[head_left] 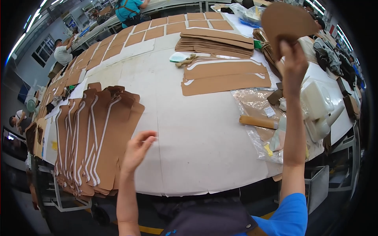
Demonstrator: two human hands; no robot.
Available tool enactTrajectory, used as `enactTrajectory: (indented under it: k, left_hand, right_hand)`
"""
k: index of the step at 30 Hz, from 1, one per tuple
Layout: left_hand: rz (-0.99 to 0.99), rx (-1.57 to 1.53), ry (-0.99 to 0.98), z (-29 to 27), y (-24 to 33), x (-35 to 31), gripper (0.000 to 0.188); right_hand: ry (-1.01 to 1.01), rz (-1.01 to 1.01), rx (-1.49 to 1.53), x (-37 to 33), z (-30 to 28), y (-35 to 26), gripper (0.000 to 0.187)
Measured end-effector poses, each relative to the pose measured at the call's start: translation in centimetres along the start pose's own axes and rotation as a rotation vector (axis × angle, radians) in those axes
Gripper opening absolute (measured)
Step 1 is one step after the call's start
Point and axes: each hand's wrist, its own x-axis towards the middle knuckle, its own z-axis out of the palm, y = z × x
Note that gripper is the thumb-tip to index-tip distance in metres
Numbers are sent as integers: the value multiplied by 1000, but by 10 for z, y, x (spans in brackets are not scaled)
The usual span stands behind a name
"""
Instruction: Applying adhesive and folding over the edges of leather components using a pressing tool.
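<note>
High at the right, my right hand (293,59) is closed on the lower end of a brown flat panel (289,21), broad and rounded at its top. My left hand (138,151) hovers over the pale worktable (189,157), fingers loosely bent and nothing visible in them. Left of it lies a fanned pile of brown panels (106,137) with white curved strips along their edges. Farther off, two brown panels (226,76) lie flat, one overlapping the other, with white strips on them. A thick stack of similar panels (216,41) sits behind these.
Under my right forearm are a clear plastic bag (256,147), a tan roll (258,122) and a translucent plastic container (317,98). A crumpled cloth (185,59) lies beside the stack. Rows of brown pieces (136,38) cover the far side. Other people (130,11) work beyond the table.
</note>
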Motion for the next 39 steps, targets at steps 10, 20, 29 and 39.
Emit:
enactTrajectory:
  k: [10, 20, 29, 39]
  left_hand:
    - [-297, 103, -842, 34, -12, 47, 48]
    - [39, 643, -544, -5, 5, 21, 35]
    - [505, 628, -348, 101, 17, 55, 44]
    - [467, 222, -647, 204, 15, 55, 16]
  right_hand:
    - [-1211, -733, -179, -282, 26, -61, 43]
    - [-1348, 118, -243, -210, 2, 15, 34]
    - [-975, 690, -138, -234, -70, 9, 21]
    - [-960, 634, -229, -224, -113, 0, 19]
